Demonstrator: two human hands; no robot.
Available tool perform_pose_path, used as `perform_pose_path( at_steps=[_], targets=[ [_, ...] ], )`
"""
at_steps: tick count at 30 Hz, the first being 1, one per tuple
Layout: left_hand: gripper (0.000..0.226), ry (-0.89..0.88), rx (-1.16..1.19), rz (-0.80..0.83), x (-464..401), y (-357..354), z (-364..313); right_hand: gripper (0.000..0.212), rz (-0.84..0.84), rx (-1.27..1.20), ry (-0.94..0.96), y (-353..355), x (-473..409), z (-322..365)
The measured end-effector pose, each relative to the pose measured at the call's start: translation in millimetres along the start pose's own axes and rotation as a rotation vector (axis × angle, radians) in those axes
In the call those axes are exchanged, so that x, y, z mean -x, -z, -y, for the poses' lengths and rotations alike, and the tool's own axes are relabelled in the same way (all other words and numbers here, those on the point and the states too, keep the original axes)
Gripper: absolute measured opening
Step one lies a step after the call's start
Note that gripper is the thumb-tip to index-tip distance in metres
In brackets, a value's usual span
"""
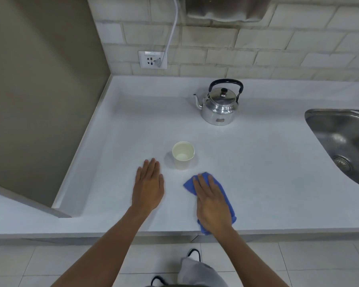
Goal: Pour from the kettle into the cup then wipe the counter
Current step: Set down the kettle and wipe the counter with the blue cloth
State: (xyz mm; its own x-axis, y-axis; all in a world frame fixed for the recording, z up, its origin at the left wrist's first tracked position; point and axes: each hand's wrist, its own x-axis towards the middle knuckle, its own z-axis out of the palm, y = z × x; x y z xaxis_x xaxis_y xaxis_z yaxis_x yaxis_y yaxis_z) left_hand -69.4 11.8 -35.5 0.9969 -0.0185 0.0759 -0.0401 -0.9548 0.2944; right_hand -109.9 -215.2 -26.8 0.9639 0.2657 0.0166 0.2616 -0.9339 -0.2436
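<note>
A shiny metal kettle with a black handle stands upright at the back of the white counter, spout pointing left. A white paper cup stands nearer the front, with a little liquid at its bottom. My right hand lies flat, palm down, on a blue cloth pressed to the counter just right of and in front of the cup. My left hand rests flat on the bare counter, fingers together, just left of the cup and holding nothing.
A steel sink is set into the counter at the right. A wall socket with a white cable plugged in is on the tiled back wall. A grey panel closes the left side. The counter's front edge runs below my wrists.
</note>
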Motion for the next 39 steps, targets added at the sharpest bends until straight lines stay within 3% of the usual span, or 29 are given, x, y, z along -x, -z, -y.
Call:
perform_pose_path(
  at_steps=[8,12,16,22,25,29,34,39],
  targets=[
    [0.06,0.025,0.041,-0.03,-5,-7,-11,0.066,-0.023,0.048,-0.148,11,-31,-54],
    [0.057,0.015,0.032,-0.051,-2,-14,-14,0.088,0.016,-0.011,-0.118,8,-38,-34],
    [0.06,0.034,0.005,-0.071,-2,-19,-13,0.078,0.002,-0.038,-0.012,7,1,-56],
    [0.059,0.088,-0.023,-0.099,-5,-21,-22,0.063,-0.043,0.062,-0.136,14,-32,-95],
    [0.056,0.111,-0.049,-0.108,-8,-21,-26,0.073,-0.034,-0.006,-0.141,15,-56,-75],
    [0.051,0.1,-0.103,-0.134,-15,-20,-28,0.088,0.042,-0.042,0.018,11,-42,-55],
    [0.048,0.104,-0.141,-0.153,-19,-17,-24,0.069,0.003,-0.022,-0.023,14,-41,-84],
    [0.044,0.105,-0.15,-0.177,-27,-15,-23,0.065,-0.059,0.02,-0.145,14,-76,-81]
  ],
)
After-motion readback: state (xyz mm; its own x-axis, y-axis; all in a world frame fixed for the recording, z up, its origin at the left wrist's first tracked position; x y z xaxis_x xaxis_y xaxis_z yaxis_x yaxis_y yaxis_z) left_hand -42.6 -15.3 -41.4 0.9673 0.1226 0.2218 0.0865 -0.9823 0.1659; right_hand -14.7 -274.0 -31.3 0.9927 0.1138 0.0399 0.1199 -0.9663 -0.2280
